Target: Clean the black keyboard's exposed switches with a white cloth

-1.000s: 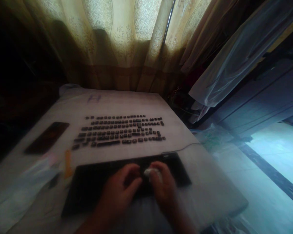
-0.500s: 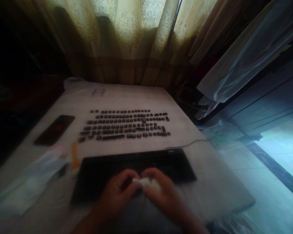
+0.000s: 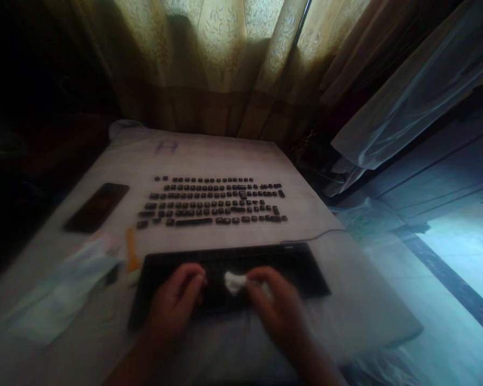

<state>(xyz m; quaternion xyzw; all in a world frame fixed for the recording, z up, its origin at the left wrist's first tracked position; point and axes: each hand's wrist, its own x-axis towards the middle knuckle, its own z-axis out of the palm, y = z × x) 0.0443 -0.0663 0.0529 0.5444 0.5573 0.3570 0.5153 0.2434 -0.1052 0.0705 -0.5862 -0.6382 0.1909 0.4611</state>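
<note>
My right hand (image 3: 271,300) pinches a small crumpled piece of white tissue or cloth (image 3: 235,282), whose loose end points left over the keyboard. Opposite it, my left hand (image 3: 177,300) has its thumb and fingertips pressed together; anything between them is too small or blurred to make out. Below both hands lies a black keyboard base (image 3: 221,257), its keys taken off and its cable running from the back edge. Behind it, loose black keycaps (image 3: 201,205) are set out in rows on the white-covered table.
A dark phone (image 3: 96,208) lies at the left of the table (image 3: 366,289). Nearer me are a crumpled plastic bag (image 3: 56,295), a small dark item (image 3: 112,274) and an orange-yellow tool (image 3: 132,249). A patterned curtain (image 3: 221,48) hangs behind the table.
My hands have moved apart. The white piece, earlier between both hands, is now in my right hand only. The view has shifted slightly.
</note>
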